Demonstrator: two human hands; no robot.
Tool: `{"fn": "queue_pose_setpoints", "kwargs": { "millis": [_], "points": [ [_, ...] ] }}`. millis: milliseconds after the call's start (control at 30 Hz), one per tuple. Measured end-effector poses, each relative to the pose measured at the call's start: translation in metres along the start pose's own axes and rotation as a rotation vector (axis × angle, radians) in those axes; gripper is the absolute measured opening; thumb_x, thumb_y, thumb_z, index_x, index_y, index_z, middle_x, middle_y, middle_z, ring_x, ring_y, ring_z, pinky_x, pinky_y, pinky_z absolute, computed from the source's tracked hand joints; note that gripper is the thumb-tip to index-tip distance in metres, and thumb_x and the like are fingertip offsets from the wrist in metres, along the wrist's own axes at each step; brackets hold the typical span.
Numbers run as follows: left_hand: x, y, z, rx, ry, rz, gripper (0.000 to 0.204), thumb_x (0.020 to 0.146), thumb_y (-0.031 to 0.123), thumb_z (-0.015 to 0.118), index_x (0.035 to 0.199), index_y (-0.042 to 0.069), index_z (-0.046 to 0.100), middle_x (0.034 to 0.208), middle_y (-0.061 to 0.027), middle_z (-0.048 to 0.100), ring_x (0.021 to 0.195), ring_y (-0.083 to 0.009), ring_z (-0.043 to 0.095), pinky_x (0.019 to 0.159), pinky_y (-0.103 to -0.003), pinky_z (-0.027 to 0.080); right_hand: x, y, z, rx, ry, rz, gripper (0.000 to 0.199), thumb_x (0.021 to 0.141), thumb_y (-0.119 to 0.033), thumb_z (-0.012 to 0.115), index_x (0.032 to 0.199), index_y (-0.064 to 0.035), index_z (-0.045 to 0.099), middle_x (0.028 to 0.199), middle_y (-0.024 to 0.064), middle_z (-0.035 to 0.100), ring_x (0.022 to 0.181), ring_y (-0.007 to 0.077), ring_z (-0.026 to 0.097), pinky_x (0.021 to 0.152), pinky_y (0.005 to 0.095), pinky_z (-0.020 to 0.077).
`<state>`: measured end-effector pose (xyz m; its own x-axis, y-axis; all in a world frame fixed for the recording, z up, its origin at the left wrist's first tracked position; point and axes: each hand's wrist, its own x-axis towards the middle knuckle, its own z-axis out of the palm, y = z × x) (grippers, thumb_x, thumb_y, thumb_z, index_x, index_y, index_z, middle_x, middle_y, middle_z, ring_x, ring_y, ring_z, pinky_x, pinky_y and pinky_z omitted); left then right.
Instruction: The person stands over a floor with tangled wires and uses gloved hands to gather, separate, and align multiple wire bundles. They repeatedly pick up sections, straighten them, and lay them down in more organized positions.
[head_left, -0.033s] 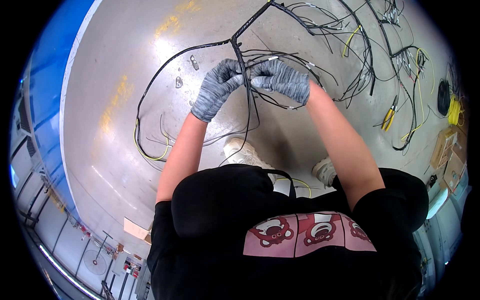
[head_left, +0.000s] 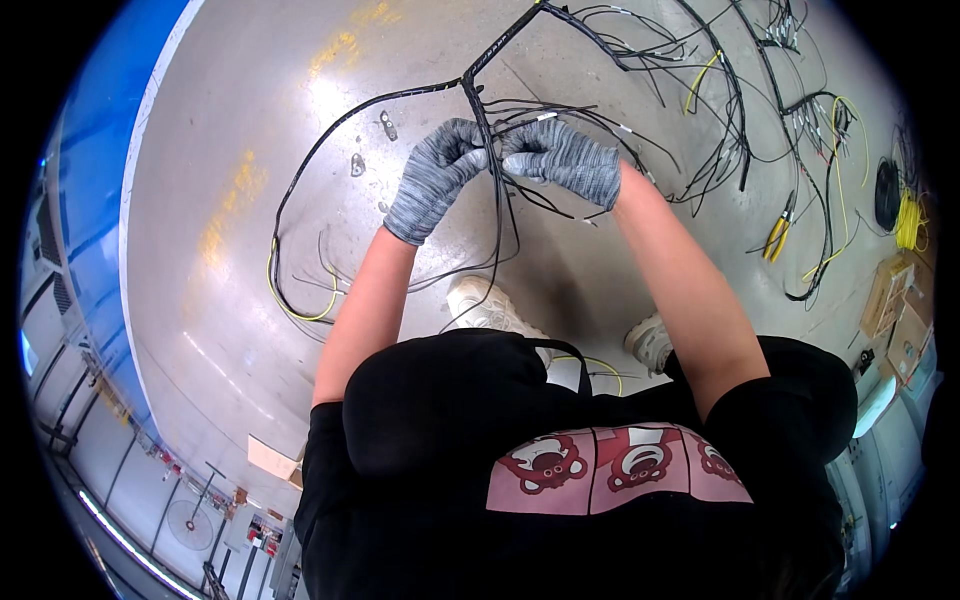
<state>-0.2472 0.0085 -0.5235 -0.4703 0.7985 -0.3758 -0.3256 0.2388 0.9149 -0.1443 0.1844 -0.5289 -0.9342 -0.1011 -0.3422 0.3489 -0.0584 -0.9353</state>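
A black wire harness (head_left: 477, 108) lies on the grey floor, its trunk forking above my hands. My left hand (head_left: 437, 180), in a grey knit glove, is closed with thumb and fingers pinching the trunk from the left. In a matching glove, my right hand (head_left: 562, 165) closes on the same bundle from the right; its fingertips partly cover the wires. Several loose black wires (head_left: 648, 138), some with white labels, fan out beyond the right hand. More thin wires hang below the grip toward my shoe (head_left: 490, 305). A taped branch (head_left: 300, 160) curves off to the left.
At right lie more harness branches (head_left: 742, 110), yellow-handled pliers (head_left: 779, 236), a black cable coil (head_left: 886, 195) and a yellow wire coil (head_left: 910, 222). Cardboard boxes (head_left: 886, 296) stand at the right edge. A blue surface (head_left: 95, 170) borders the floor on the left.
The loose wire ends beside my right hand have shifted slightly to the right. Both hands keep their place on the harness.
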Motion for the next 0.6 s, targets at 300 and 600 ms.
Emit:
{"fn": "queue_pose_setpoints", "kwargs": {
  "millis": [300, 600],
  "points": [
    [-0.001, 0.013, 0.008, 0.224, 0.093, -0.107, 0.014, 0.086, 0.010, 0.054, 0.097, 0.002, 0.057, 0.077, 0.0005, 0.055, 0.071, -0.0060, 0.049, 0.065, -0.021, 0.042, -0.005, -0.013, -0.002, -0.075, 0.098, 0.002, 0.015, 0.074, -0.007, 0.064, 0.088, -0.0008, 0.065, 0.076, 0.0035, 0.063, 0.072, 0.0094, 0.055, 0.069, 0.0252, 0.0468],
    [-0.002, 0.019, 0.008, 0.119, 0.046, -0.106, 0.016, 0.085, 0.020, 0.057, 0.090, 0.005, 0.059, 0.067, 0.0040, 0.049, 0.055, -0.0040, 0.039, 0.051, -0.018, 0.034, -0.005, -0.021, -0.008, -0.081, 0.067, 0.105, 0.018, 0.076, -0.006, 0.063, 0.093, -0.0006, 0.064, 0.084, 0.0057, 0.065, 0.078, 0.0122, 0.058, 0.074, 0.0262, 0.0473]
  ]
}}
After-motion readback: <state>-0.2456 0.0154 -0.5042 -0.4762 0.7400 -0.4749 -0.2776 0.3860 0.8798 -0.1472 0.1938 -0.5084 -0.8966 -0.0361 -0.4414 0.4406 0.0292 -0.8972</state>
